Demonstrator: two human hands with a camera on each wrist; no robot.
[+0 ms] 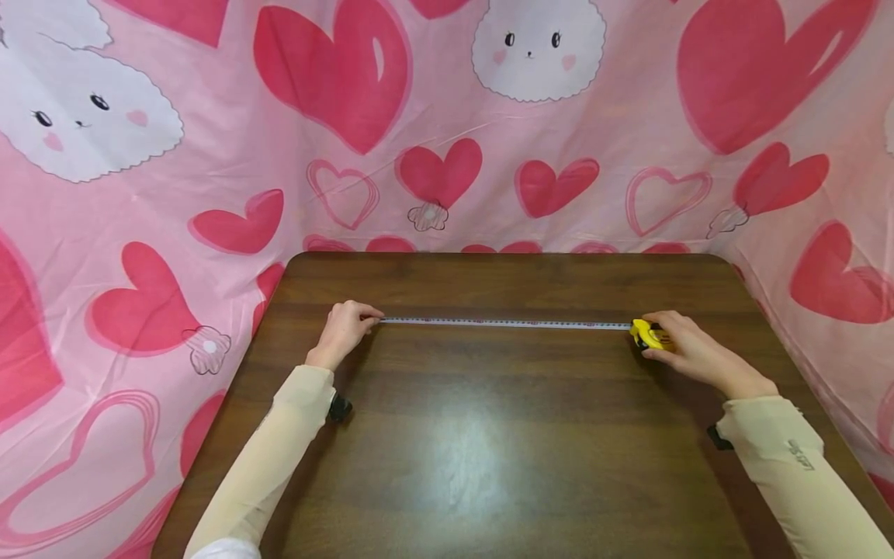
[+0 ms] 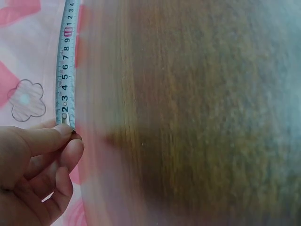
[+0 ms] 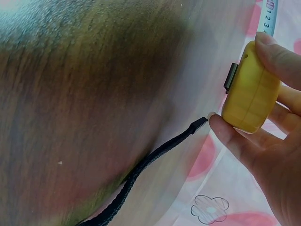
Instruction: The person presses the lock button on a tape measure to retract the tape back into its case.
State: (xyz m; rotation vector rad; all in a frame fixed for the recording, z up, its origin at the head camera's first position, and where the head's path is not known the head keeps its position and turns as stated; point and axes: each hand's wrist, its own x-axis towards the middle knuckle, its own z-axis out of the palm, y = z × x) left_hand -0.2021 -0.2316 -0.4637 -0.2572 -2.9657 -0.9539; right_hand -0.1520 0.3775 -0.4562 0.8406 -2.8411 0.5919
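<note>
Between the two hands stretches the pale blade [image 1: 506, 323] of a tape measure, printed with black and red numbers. My left hand [image 1: 345, 330] pinches the blade's free end between thumb and finger. In the left wrist view the blade [image 2: 66, 70] runs up from the fingertips of the left hand [image 2: 42, 160], showing numbers from about 2 past 10. My right hand [image 1: 687, 353] grips the yellow tape measure case [image 1: 649, 335]. In the right wrist view, thumb and fingers of the right hand [image 3: 268, 136] hold the yellow case [image 3: 251, 92], and a black strap [image 3: 155, 153] hangs near it.
A dark brown wooden table [image 1: 447, 450] with rounded far corners lies under both hands. Pink cloth [image 1: 447, 116] with hearts and white faces hangs behind and at both sides. Black wrist devices [image 1: 340, 407] sit below the sleeves.
</note>
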